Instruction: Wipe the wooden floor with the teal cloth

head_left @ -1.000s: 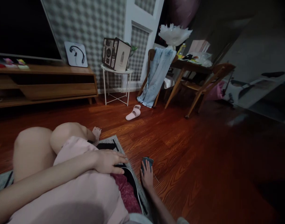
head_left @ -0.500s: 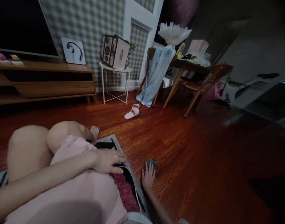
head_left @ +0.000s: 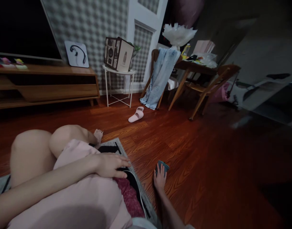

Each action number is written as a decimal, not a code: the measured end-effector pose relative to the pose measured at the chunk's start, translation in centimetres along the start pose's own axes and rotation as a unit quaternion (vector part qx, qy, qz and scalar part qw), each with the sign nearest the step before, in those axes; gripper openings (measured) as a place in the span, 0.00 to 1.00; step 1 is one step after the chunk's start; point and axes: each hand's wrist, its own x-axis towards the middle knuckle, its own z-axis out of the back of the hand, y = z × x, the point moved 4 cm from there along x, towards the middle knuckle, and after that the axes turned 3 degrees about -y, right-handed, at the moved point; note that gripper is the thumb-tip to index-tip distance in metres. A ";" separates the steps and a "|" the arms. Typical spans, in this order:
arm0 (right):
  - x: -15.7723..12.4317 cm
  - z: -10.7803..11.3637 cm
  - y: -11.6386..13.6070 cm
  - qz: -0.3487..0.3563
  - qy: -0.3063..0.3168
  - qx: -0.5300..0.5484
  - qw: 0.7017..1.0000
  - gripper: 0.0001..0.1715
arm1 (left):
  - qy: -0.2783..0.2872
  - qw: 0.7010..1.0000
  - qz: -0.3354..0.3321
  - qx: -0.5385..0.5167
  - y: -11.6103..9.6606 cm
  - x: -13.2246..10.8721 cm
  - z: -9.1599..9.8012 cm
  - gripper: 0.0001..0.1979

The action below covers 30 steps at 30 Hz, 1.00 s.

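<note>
My left hand (head_left: pixel 113 165) lies open, palm down, at the far end of a pink cushion (head_left: pixel 76 197) on my lap, its fingers reaching past the edge. A dark teal cloth (head_left: pixel 163 165) is on the wooden floor. Over it, my right hand (head_left: pixel 160 178) holds the cloth down against the boards, the fingers laid across its top. Part of the cloth is hidden under that hand. Beside the cushion, a dark red fabric (head_left: pixel 130 197) and a thin white cord (head_left: pixel 139 190) show on the grey and black rug (head_left: pixel 118 144).
A pink slipper (head_left: pixel 136 115) lies on the floor ahead. Behind it stand a white side table (head_left: pixel 119 70) with a box (head_left: pixel 119 54), a wooden TV cabinet (head_left: pixel 57 92), and a chair (head_left: pixel 208 86) at a dining table. Jeans (head_left: pixel 157 78) hang over another chair.
My right hand and the cloth have slid to the right across the floor, away from the rug. My left hand stays on the cushion. The view has shifted slightly.
</note>
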 end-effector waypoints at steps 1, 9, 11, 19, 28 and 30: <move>-0.4 -0.1 -0.4 -0.010 -0.005 -0.003 1.000 0.37 | 0.000 1.000 0.002 0.003 0.0 0.0 0.0 0.28; -3.7 -1.3 5.4 0.059 -0.006 0.018 0.998 0.35 | 0.007 1.000 0.002 0.001 0.0 0.0 -0.1 0.28; -3.3 -1.4 6.9 0.100 0.001 0.029 0.995 0.34 | 0.001 1.000 -0.004 -0.002 -0.1 0.0 0.0 0.28; 1.1 -0.7 2.9 0.071 0.011 0.006 0.997 0.34 | 0.011 1.000 0.011 0.010 -0.2 -0.1 0.2 0.28; -1.3 -0.7 1.6 -0.006 -0.012 -0.006 1.000 0.37 | 0.001 1.000 0.003 0.003 0.0 0.0 -0.1 0.28; -2.5 -1.0 3.5 0.019 -0.010 0.003 1.000 0.37 | 0.005 1.000 0.003 0.009 0.0 0.0 -0.1 0.28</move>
